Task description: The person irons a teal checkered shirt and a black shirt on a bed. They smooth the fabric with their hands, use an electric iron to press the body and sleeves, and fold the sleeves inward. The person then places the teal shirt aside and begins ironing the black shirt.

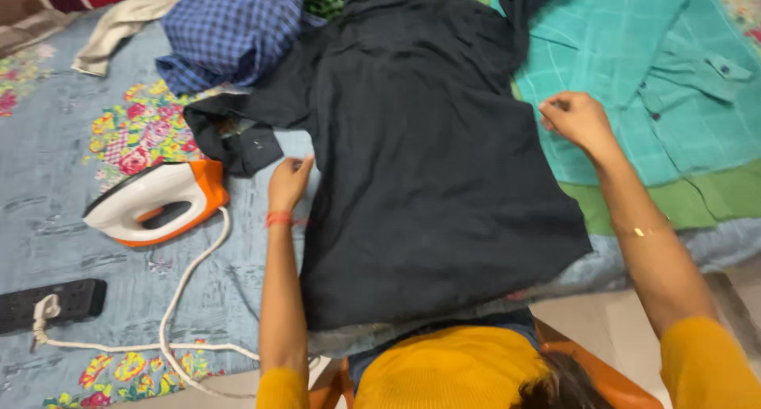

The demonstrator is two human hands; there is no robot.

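A black shirt (420, 147) lies spread flat on a grey-blue floral sheet (55, 171) in front of me. My left hand (289, 183) pinches the shirt's left edge, near its folded sleeve and collar. My right hand (577, 120) grips the shirt's right edge, fingers closed on the cloth where it meets a teal checked shirt (658, 84). Both arms wear mustard-yellow sleeves pushed up.
A white and orange electric iron (154, 201) rests on its side at the left, its white cord (178, 298) running to a black power strip (55, 304). A blue checked garment (230, 28) and other clothes are piled at the back. An orange seat (602, 377) is below me.
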